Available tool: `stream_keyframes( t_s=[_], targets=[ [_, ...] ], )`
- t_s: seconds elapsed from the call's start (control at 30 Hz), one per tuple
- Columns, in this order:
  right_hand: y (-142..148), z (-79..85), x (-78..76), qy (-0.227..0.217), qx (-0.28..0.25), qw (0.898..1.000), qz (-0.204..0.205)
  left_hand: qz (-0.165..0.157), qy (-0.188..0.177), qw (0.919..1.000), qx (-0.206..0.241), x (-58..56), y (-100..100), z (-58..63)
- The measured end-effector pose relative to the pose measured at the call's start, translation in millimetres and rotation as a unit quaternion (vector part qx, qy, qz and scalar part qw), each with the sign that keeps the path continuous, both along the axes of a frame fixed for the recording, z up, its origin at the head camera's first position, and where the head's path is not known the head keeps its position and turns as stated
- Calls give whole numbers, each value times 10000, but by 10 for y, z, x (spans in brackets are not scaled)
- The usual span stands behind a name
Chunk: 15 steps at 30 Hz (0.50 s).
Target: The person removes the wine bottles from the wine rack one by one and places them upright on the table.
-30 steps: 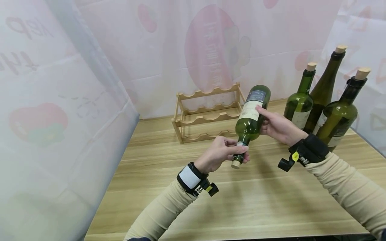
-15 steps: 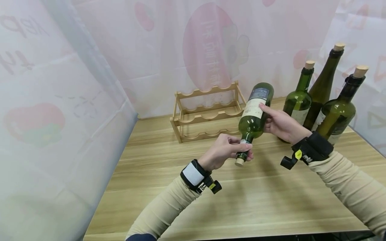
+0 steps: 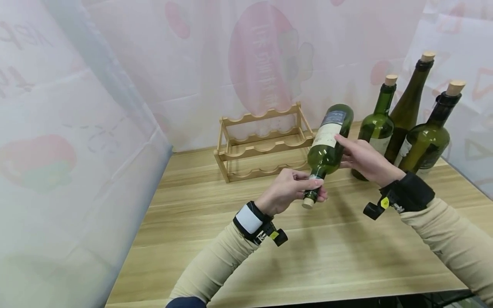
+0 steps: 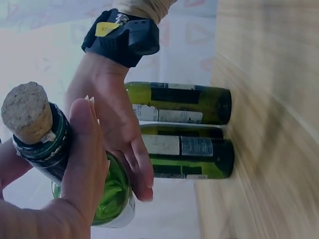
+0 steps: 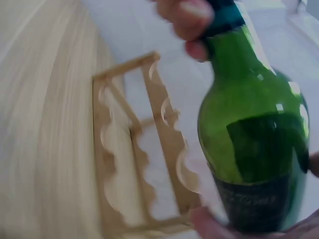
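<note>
A green wine bottle [image 3: 324, 156] is held tilted above the table, its base up and away and its corked neck pointing down toward the person. My left hand [image 3: 290, 190] grips the neck, thumb across it, just behind the cork [image 4: 27, 112]. Around the labelled body my right hand [image 3: 366, 159] holds the bottle from the right side, thumb on the white label. In the right wrist view the bottle's shoulder [image 5: 249, 109] fills the right side. Left of the bottle's body stands a wooden wine rack [image 3: 265, 147] with scalloped rails, no bottles in it.
Several corked bottles stand upright at the right: a green one [image 3: 377, 124], a tall dark one [image 3: 404, 111] and an olive one [image 3: 427, 143], close beside the right forearm. A printed curtain [image 3: 185, 77] hangs behind the wooden table [image 3: 185, 239].
Both hands and the bottle have shifted slightly to the right in the head view, away from the rack. The grip on neck and body stays the same; the view itself has moved a little.
</note>
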State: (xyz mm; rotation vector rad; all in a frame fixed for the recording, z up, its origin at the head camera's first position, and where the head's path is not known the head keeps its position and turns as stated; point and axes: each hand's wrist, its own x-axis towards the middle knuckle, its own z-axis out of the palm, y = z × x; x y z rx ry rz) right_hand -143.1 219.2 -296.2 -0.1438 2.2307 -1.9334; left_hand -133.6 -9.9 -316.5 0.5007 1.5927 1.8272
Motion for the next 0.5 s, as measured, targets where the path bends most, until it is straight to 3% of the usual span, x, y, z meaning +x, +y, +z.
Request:
stream_keyframes(
  t_s=[0.07, 0.13, 0.17, 0.23, 0.27, 0.37, 0.4, 0.5],
  targets=[
    [-63, 11, 130, 763, 1111, 9902, -364, -89, -66, 9999, 38, 8, 17, -1],
    [-144, 16, 268, 1751, 2020, 9615, -636, -172, -126, 9997, 71, 11, 27, 8],
    [-182, 9, 325, 2352, 2384, 9398, -682, -206, -155, 9996, 85, 10, 30, 16],
    [-249, -10, 421, 3560, 3121, 8789, -581, -259, -129, 9995, 86, 4, 29, 38],
    [-276, -22, 457, 4082, 3482, 8424, -500, -281, -111, 9995, 85, -1, 29, 49],
    [-336, -77, 489, 5187, 4241, 7421, -157, -361, -99, 9992, 114, -18, 37, 86],
    [-349, -93, 487, 5364, 4451, 7170, -62, -394, -84, 9991, 115, -24, 42, 95],
    [-364, -145, 435, 5649, 4885, 6650, 31, -457, -144, 9988, 120, -32, 53, 113]
  ],
)
